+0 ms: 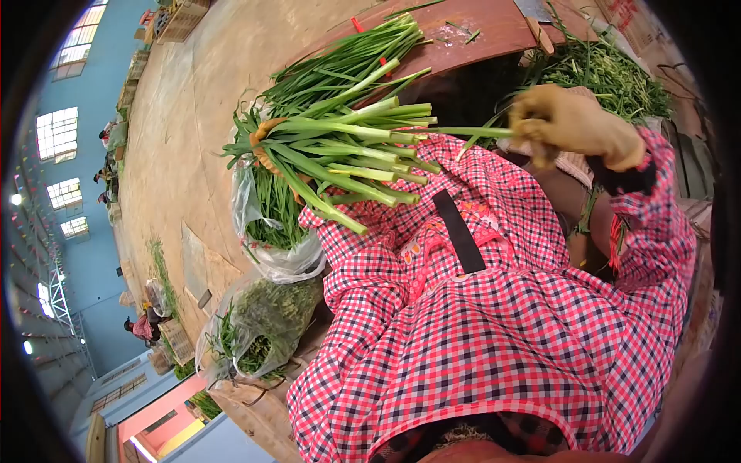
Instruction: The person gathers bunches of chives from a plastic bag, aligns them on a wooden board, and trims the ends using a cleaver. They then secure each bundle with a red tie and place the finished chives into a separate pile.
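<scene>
My left hand [267,148], in a brown glove and mostly hidden by leaves, is wrapped round a bunch of long green leafy stalks [370,147]. The pale cut ends of the bunch point right. My right hand [567,123], in a tan glove and slightly blurred, has its fingers closed on a long green leaf [475,132] stretching toward the bunch. Behind the held bunch, tied bundles of similar greens [340,69] with red ties lie by the edge of a reddish-brown board [478,31].
A knife [539,32] lies on the board. Loose leaf trimmings [606,81] are piled at upper right. Clear plastic bags of greens [266,316] stand at my left. Crates and people [144,328] are farther off across the concrete floor [177,116].
</scene>
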The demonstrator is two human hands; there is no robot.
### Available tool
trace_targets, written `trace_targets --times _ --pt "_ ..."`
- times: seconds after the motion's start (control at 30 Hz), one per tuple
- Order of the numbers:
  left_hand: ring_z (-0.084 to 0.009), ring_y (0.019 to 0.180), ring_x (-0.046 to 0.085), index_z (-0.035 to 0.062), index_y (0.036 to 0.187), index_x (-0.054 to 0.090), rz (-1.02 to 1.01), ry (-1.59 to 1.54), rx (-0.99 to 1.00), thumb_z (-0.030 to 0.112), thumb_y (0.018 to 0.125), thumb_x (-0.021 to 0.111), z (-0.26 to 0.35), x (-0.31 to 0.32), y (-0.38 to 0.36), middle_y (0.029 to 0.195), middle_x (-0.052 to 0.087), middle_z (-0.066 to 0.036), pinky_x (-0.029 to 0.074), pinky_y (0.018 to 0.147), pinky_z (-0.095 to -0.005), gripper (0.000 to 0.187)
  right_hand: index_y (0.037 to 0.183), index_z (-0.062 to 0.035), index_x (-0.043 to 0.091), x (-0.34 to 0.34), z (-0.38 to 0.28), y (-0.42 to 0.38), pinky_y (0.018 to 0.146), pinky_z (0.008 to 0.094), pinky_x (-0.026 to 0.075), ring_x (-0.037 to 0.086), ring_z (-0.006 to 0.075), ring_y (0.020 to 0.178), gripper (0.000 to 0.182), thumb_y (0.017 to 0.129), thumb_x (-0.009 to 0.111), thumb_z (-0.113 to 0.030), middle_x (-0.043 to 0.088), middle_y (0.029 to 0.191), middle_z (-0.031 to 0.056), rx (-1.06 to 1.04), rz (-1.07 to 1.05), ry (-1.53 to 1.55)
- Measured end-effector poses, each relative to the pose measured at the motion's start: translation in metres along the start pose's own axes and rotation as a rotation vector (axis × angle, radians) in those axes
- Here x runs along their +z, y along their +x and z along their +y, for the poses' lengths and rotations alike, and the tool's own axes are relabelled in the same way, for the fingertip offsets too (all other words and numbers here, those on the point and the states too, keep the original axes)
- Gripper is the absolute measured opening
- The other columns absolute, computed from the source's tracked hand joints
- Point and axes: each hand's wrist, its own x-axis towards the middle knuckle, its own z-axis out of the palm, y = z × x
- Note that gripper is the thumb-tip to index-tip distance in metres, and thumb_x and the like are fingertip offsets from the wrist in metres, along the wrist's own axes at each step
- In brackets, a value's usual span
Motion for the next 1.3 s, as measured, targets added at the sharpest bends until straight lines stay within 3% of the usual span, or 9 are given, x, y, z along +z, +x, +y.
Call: trace_targets --times 0.2,0.27,0.3,0.43,0.5,0.93,1.17,1.27,1.3 --pt "-0.0131 0.084 0.059 0.0098 0.101 0.055 -0.009 -0.013 0.008 0.021 0.089 0.069 0.001 -0.003 0.0 0.084 0.061 0.001 0.048 0.087 -0.0302 0.021 0.091 0.0004 0.057 -0.085 0.103 -0.075 0.041 0.0284 0.048 0.062 0.0141 0.049 0.009 0.097 0.054 -0.007 0.061 0.066 0.0089 0.421 0.389 -0.178" --pt "-0.0132 0.085 0.059 0.0098 0.101 0.055 -0.008 -0.011 0.012 0.021 0.089 0.069 0.002 -0.005 0.0 0.085 0.061 0.001 0.048 0.087 -0.0303 0.021 0.101 0.0011 0.059 -0.108 0.143 -0.079 0.06 0.0377 0.055 0.068 0.0248 0.068 0.012 0.092 0.059 -0.006 0.066 0.079 0.0122 0.632 0.559 -0.793" --pt "-0.0132 0.085 0.059 0.0098 0.101 0.055 -0.011 -0.014 0.014 0.021 0.089 0.069 0.001 -0.005 0.0 0.085 0.061 0.001 0.048 0.087 -0.0303 0.021 0.108 0.0008 0.061 -0.11 0.175 -0.078 0.071 0.0403 0.057 0.07 0.029 0.081 0.019 0.089 0.061 -0.006 0.069 0.09 0.0151 0.577 0.683 -1.243" --pt "-0.0135 0.085 0.059 0.0098 0.101 0.055 -0.01 -0.018 0.018 0.021 0.089 0.069 0.0 -0.007 0.001 0.085 0.061 0.001 0.047 0.088 -0.0304 0.022 0.134 -0.0095 0.057 -0.019 0.036 -0.005 0.104 0.0414 0.044 0.056 0.0343 0.122 0.052 0.086 0.072 -0.021 0.059 0.131 0.0154 -0.487 0.715 -0.511" --pt "-0.0136 0.086 0.059 0.0098 0.102 0.055 -0.011 -0.021 0.02 0.021 0.089 0.069 -0.002 -0.009 0.001 0.085 0.061 0.001 0.047 0.088 -0.0305 0.022 0.133 -0.0101 0.058 0.016 -0.01 0.026 0.104 0.0421 0.044 0.056 0.0347 0.121 0.052 0.085 0.073 -0.024 0.061 0.129 0.014 -0.663 0.627 -0.456" --pt "-0.0144 0.087 0.059 0.0099 0.103 0.055 -0.022 -0.031 0.014 0.021 0.089 0.07 -0.006 -0.016 0.0 0.086 0.062 0.001 0.047 0.09 -0.031 0.023 0.094 -0.004 0.07 0.038 -0.014 0.101 0.079 0.0403 0.054 0.066 0.0306 0.093 0.014 0.08 0.072 -0.004 0.071 0.102 0.0099 -1.084 0.695 -0.348" --pt "-0.0148 0.088 0.059 0.0099 0.103 0.055 -0.031 -0.047 0.023 0.022 0.089 0.07 -0.004 -0.01 -0.001 0.087 0.062 0.0 0.047 0.09 -0.0313 0.024 0.106 0.0003 0.069 -0.034 0.033 0.007 0.085 0.0319 0.052 0.067 0.0228 0.099 0.017 0.09 0.064 -0.001 0.071 0.109 0.0082 -0.697 0.865 -0.367" --pt "-0.015 0.089 0.059 0.0099 0.104 0.055 -0.036 -0.042 0.028 0.022 0.089 0.07 0.001 -0.007 -0.001 0.087 0.062 0.0 0.047 0.091 -0.0314 0.024 0.112 0.0014 0.067 -0.102 0.128 -0.031 0.093 0.0333 0.05 0.065 0.0277 0.108 0.023 0.093 0.064 -0.012 0.068 0.118 0.0163 0.218 1.023 -0.738" --pt "-0.015 0.089 0.059 0.0099 0.104 0.055 -0.039 -0.04 0.028 0.022 0.089 0.07 0.0 -0.007 -0.001 0.087 0.062 0.0 0.047 0.091 -0.0314 0.024 0.115 0.0 0.066 -0.1 0.128 -0.031 0.093 0.0338 0.05 0.065 0.0285 0.109 0.026 0.093 0.065 -0.015 0.067 0.12 0.0163 0.277 0.949 -0.831"
